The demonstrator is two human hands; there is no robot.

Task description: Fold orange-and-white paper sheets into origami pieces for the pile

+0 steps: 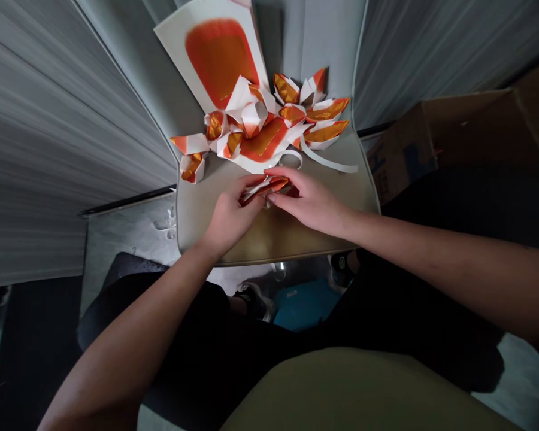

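Between my two hands is a folded paper ingot [269, 187], white with orange and gold on its faces. My left hand [235, 211] grips its left end, thumb below and fingers above. From the other side my right hand [309, 202] pinches it, with the thumb at the near middle and the index finger along the far edge. Parts of the paper are hidden behind the fingers. Just beyond the hands lies a pile of folded paper ingots [254, 117], with a flat orange-and-gold sheet [269, 140] under them.
A stack of printed paper [175, 30] leans on the backrest of the grey chair [197, 233]. White paper strips [330, 161] lie right of the pile. An open cardboard box [404, 143] stands at the right, and a blue item [308, 304] sits on the floor below.
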